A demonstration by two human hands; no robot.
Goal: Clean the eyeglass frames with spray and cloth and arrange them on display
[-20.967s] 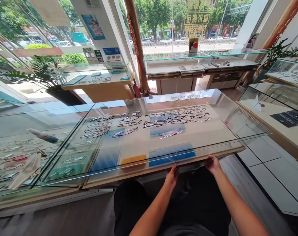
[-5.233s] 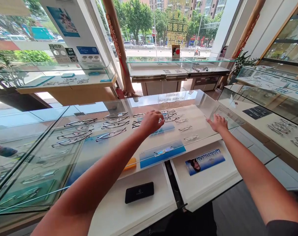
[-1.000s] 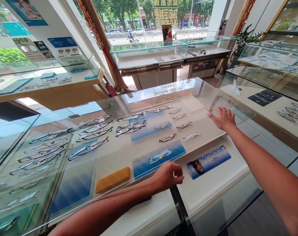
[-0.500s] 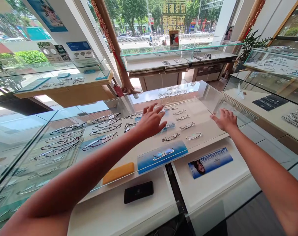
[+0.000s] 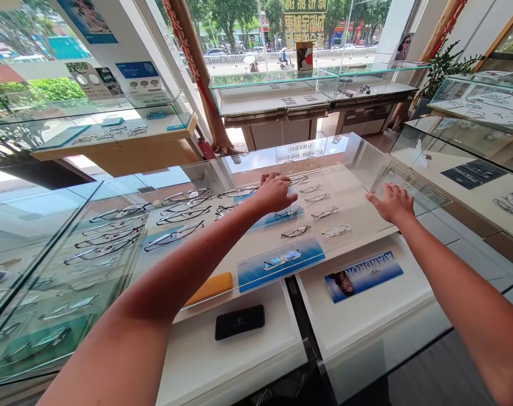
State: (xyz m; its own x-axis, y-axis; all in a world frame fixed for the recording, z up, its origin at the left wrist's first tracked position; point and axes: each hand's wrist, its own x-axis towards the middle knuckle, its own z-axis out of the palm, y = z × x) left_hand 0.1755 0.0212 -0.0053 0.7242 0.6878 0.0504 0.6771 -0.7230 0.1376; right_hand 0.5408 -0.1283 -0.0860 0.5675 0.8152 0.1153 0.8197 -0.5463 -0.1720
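Observation:
My left hand (image 5: 275, 193) is stretched over the glass display case (image 5: 341, 145), palm down, thumb out and fingers slightly bent, with nothing visible in it. Whether it touches the glass I cannot tell. Close by it lie dark-framed glasses (image 5: 299, 180) and another pair on a blue card (image 5: 289, 212). My right hand (image 5: 392, 203) lies with spread fingers on the case's right side, holding nothing. Thin-rimmed glasses (image 5: 324, 212) sit in a column between the hands. Nearer me, blue-tinted glasses (image 5: 282, 260) rest on a larger blue card (image 5: 248, 276).
A yellow case (image 5: 212, 286) and a black case (image 5: 239, 322) are at the near side, left of a blue printed card (image 5: 364, 276). More eyeglasses (image 5: 108, 245) fill the left section. Other glass counters (image 5: 277, 107) stand by the window and at right.
My left hand has moved forward and to the right, and its fingers are more bent. My right hand keeps its place on the glass. The view has shifted slightly.

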